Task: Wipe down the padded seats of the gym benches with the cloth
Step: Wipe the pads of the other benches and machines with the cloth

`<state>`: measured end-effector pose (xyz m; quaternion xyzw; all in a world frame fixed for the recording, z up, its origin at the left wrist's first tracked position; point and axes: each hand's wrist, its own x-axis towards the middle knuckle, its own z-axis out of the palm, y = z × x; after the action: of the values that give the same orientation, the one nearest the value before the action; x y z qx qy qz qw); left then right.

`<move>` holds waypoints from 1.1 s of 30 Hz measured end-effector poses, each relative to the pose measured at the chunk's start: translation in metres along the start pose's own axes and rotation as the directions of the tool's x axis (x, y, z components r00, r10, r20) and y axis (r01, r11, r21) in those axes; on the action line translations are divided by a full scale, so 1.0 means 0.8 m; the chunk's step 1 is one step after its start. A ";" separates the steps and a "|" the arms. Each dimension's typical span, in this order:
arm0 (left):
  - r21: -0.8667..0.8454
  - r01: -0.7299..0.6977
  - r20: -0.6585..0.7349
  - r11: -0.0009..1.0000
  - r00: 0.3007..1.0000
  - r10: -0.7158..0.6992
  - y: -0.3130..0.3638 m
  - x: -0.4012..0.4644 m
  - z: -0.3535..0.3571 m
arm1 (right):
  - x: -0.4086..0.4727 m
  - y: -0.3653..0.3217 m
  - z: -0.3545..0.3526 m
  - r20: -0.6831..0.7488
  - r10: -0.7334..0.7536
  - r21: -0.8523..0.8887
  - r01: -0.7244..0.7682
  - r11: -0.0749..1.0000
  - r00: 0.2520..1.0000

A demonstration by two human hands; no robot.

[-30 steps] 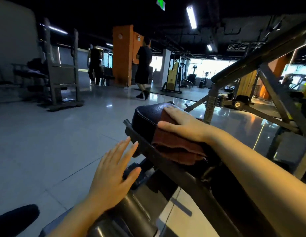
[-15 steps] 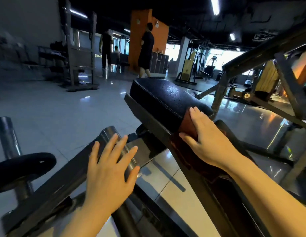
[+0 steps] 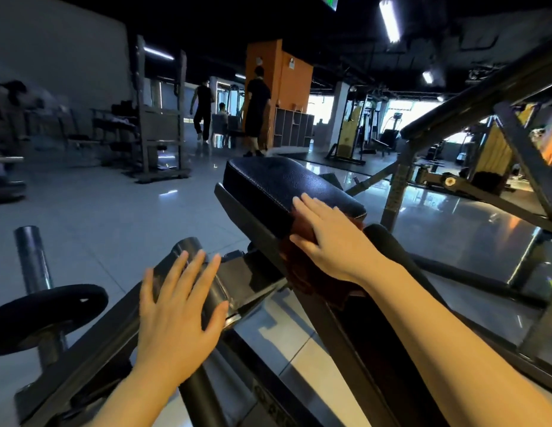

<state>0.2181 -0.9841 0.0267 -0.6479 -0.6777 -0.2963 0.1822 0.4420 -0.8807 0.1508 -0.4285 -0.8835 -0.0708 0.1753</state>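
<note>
Item, far left: weight plate on an upright steel post, not ours to clean.

Item: our left hand, fingers straight and spread, holding nothing, over the slanted steel frame arm of the machine; we cannot tell whether the palm actually rests on it. We judge it best kept there as a brace while the other hand works.

Item: padded seat, black, grained vinyl with a stitched edge, tilted upward away from us on its steel rail. The surface shows a dull sheen; any dirt or damp is too dark to tell.

Item: cloth, rust-brown, thick like towelling, lying on the near end of the seat and draping down over the rail.

Item: our right hand, fingers flat and together, pressing the cloth onto the pad, fingertips reaching onto bare vinyl.

Method, as we judge it: keep the palm flat, push up the full length in overlapping passes, and cover the side edges and seam.

Item, right: further dark steel frame.
</note>
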 end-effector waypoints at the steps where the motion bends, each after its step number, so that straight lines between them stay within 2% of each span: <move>1: -0.014 0.057 -0.011 0.998 0.998 -0.057 0.006 -0.002 0.001 | -0.016 0.004 -0.001 -0.003 -0.010 0.029 0.010 1.000 1.000; 4: -0.080 0.189 -0.033 0.979 0.981 -0.192 0.024 -0.004 0.008 | -0.041 0.008 0.001 -0.010 -0.024 0.029 0.024 0.999 1.000; 7: 0.001 0.172 -0.044 0.985 0.984 -0.172 0.028 -0.004 0.016 | -0.022 0.004 0.005 -0.007 -0.038 -0.060 0.038 0.997 0.999; 12: 0.001 0.186 -0.062 0.983 0.981 -0.186 0.023 -0.003 0.016 | 0.037 -0.014 0.012 -0.042 -0.076 -0.120 0.071 0.990 0.996; 17: -0.034 0.198 -0.075 0.980 0.977 -0.200 0.019 -0.007 0.014 | 0.016 -0.007 0.003 -0.030 -0.090 -0.099 0.086 0.991 0.996; 24: -0.030 0.145 -0.071 0.989 0.987 -0.147 0.022 -0.008 0.012 | -0.052 0.007 -0.009 0.059 0.013 0.014 -0.014 1.000 0.998; 27: -0.028 0.115 -0.069 0.993 0.991 -0.116 0.024 -0.008 0.012 | -0.036 -0.001 -0.001 0.041 0.009 0.032 -0.011 0.999 0.999; 31: -0.015 0.108 -0.063 0.994 0.992 -0.108 0.023 -0.005 0.013 | 0.005 -0.016 0.015 -0.039 -0.044 -0.103 0.040 0.994 0.998; 33: -0.017 0.124 -0.061 0.992 0.990 -0.125 0.023 -0.005 0.014 | 0.031 -0.021 0.016 -0.054 -0.049 -0.105 0.043 0.993 0.997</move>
<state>0.2377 -0.9803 0.0192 -0.5962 -0.7087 -0.3316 0.1798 0.4113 -0.8697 0.1483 -0.4144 -0.8829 -0.1329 0.1761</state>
